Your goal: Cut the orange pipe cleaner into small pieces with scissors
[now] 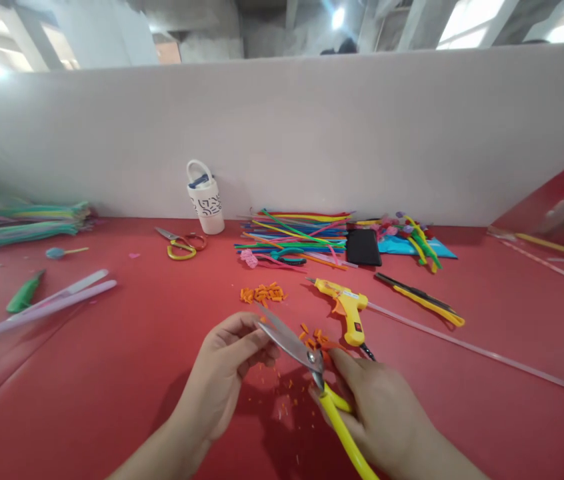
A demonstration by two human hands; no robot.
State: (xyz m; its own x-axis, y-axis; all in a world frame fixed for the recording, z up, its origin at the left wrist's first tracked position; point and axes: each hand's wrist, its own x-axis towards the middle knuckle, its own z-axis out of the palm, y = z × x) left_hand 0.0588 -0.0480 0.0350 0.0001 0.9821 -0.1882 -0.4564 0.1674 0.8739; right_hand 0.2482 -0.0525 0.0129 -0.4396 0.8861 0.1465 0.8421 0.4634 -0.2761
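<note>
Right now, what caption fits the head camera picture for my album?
Right hand holds scissors close to the left hand, with small orange pieces and a yellow glue gun nearby.

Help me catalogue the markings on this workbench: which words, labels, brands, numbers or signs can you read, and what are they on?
None can be read with certainty.
Yellow glue gun: a pale label on its body, too small and blurred to read.
White cup: black marks that look like a decorative pattern; I can make out no words.
</note>
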